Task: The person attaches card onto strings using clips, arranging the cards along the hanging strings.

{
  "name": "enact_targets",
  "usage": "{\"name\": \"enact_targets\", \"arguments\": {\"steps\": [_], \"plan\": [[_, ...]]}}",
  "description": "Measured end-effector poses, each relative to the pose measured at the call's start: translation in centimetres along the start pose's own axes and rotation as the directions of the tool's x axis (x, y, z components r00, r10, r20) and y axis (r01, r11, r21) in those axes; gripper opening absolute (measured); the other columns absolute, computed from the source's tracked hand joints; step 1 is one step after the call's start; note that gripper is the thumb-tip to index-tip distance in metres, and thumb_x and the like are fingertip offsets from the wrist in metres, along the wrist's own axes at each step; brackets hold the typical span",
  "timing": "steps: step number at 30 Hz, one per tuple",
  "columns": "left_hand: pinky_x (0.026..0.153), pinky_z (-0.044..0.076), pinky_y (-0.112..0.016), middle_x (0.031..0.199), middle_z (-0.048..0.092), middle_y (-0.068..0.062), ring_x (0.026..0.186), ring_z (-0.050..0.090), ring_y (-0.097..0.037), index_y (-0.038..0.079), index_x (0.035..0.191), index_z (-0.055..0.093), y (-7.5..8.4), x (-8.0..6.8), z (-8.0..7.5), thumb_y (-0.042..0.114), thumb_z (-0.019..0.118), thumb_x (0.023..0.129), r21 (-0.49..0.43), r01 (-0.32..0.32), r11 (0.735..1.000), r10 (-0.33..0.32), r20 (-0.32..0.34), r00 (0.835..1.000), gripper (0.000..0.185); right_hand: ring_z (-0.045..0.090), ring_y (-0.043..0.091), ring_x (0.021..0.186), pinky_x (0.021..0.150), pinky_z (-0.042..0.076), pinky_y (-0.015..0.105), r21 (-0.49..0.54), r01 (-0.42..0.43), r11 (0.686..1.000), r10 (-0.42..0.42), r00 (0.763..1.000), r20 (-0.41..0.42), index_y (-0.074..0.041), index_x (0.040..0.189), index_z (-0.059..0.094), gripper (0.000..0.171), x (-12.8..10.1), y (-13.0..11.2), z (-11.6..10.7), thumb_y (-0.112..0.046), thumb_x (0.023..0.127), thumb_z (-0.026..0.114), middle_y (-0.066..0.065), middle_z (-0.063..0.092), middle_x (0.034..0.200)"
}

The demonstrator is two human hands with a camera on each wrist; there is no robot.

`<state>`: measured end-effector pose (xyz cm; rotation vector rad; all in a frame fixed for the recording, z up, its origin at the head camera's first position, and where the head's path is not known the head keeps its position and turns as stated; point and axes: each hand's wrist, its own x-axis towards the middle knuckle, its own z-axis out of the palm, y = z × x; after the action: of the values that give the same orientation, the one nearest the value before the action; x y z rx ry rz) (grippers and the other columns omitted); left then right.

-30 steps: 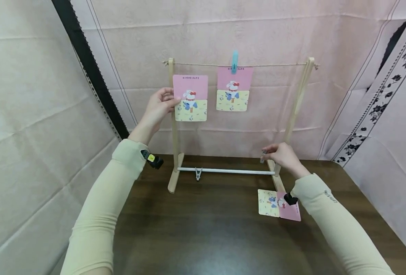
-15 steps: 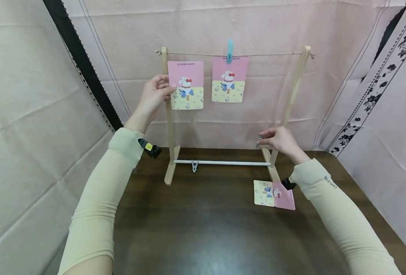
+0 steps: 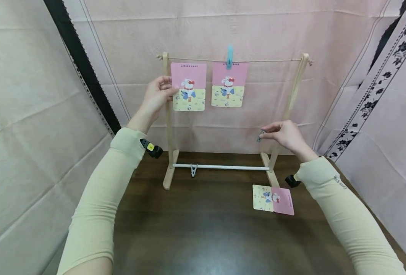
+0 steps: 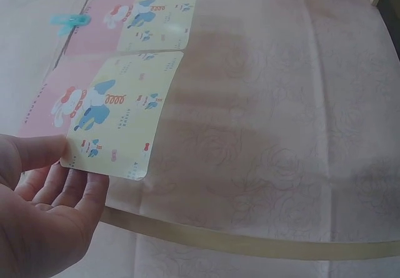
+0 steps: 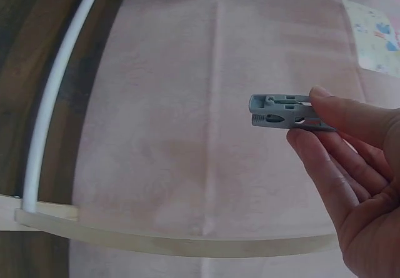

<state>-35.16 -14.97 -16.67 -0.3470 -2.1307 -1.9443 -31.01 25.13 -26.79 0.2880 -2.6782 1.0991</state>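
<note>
My left hand (image 3: 155, 97) pinches the left edge of a pink and yellow card (image 3: 189, 101) with a rabbit picture, thumb in front and fingers behind. The card stands upright, its top edge just below the string (image 3: 268, 61). A second card (image 3: 227, 95) like it hangs to the right from a blue clothespin (image 3: 230, 56) on that string. Lower, by the right post, my right hand (image 3: 287, 134) holds a grey clothespin (image 5: 281, 111) between thumb and fingers; its jaws point away from the hand and look closed in the right wrist view.
The string runs between two wooden posts (image 3: 293, 89), joined low by a white bar (image 3: 228, 167). A grey clothespin (image 3: 193, 170) is clipped on this bar. Another card (image 3: 273, 199) lies on the brown table (image 3: 203, 229) by the right foot. Pale cloth (image 3: 127, 42) surrounds the stand.
My left hand has raised its card closer to the string and shifted it slightly right. My right hand has lifted the grey clothespin up from near the bar's right end.
</note>
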Motion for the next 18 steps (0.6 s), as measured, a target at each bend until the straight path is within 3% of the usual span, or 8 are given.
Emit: {"name": "enact_targets", "arguments": {"steps": [6, 11, 18], "plan": [[0.094, 0.051, -0.036, 0.105, 0.068, -0.005, 0.096, 0.064, -0.017, 0.007, 0.121, 0.058, 0.2, 0.1, 0.1, 0.003, 0.065, 0.097, 0.014, 0.003, 1.000, -0.003, 0.003, 1.000, 0.026, 0.070, 0.017, 0.097, 0.079, 0.050, 0.030, -0.007, 0.038, 0.999, -0.038, 0.998, -0.055, -0.011, 0.113, 0.078, 0.032, -0.2, -1.6, -1.5, -0.029, 0.087, 0.082, 0.004, 0.077, 0.100], [0.096, 0.051, -0.036, 0.111, 0.068, -0.007, 0.099, 0.064, -0.018, 0.006, 0.127, 0.057, 0.3, 0.4, 0.4, 0.004, 0.065, 0.097, 0.025, 0.016, 1.000, -0.017, 0.017, 1.000, 0.031, 0.067, 0.000, 0.088, 0.081, 0.046, 0.026, 0.063, 0.028, 0.998, -0.023, 0.996, -0.084, -0.011, 0.112, 0.078, 0.037, -0.2, -3.2, -3.3, -0.035, 0.084, 0.084, -0.003, 0.077, 0.099], [0.096, 0.051, -0.036, 0.112, 0.068, -0.009, 0.100, 0.064, -0.018, 0.005, 0.129, 0.056, -0.2, 0.4, 0.3, 0.005, 0.064, 0.098, 0.013, 0.024, 1.000, -0.024, 0.006, 1.000, 0.032, 0.066, -0.002, 0.092, 0.080, 0.047, 0.020, 0.137, 0.061, 0.989, -0.046, 0.993, -0.113, -0.016, 0.111, 0.079, 0.035, 0.1, -5.0, -5.4, -0.034, 0.082, 0.086, -0.014, 0.076, 0.094]]}}
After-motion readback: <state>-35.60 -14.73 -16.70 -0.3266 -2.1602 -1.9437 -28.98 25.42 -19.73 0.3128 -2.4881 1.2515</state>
